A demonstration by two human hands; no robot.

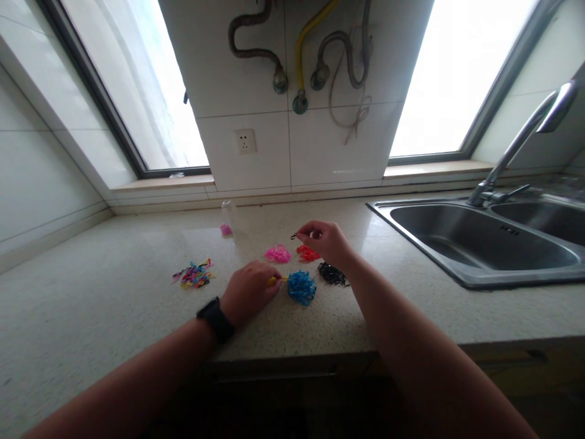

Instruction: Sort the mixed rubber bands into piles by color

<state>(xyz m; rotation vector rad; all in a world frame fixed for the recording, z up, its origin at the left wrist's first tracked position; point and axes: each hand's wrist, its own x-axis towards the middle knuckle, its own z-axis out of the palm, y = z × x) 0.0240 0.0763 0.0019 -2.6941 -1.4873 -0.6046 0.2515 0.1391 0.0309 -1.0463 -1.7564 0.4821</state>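
Your right hand pinches a small black band at its fingertips, held just above the counter, left of the hand. Your left hand (watch on the wrist) rests curled, fingertips closed on yellow bands. Just right of them lies the blue pile; farther off sit pink and red piles, with black at the right.

Your left hand rests knuckles up, fingers curled under, a dark watch on its wrist. Your right hand is raised just beyond it, thumb and forefinger pinched together.
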